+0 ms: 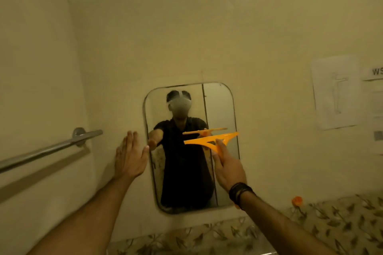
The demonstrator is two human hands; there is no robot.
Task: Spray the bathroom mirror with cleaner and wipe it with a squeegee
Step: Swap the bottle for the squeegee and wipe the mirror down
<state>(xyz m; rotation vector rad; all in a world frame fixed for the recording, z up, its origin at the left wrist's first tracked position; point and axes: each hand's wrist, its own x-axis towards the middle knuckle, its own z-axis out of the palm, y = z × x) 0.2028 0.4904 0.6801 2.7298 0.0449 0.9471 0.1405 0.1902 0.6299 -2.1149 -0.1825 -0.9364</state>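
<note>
A tall mirror with rounded corners hangs on the cream wall straight ahead. My right hand grips the handle of an orange squeegee, whose blade lies roughly level against the glass about halfway up the mirror's right part. My left hand is flat and open, fingers pointing up, pressed on the wall at the mirror's left edge. The mirror reflects a person in a dark shirt with both arms reaching forward. No spray bottle is in view.
A metal grab bar runs along the left wall. Paper notices are taped to the wall on the right. A small orange object sits on the leaf-patterned tile band below.
</note>
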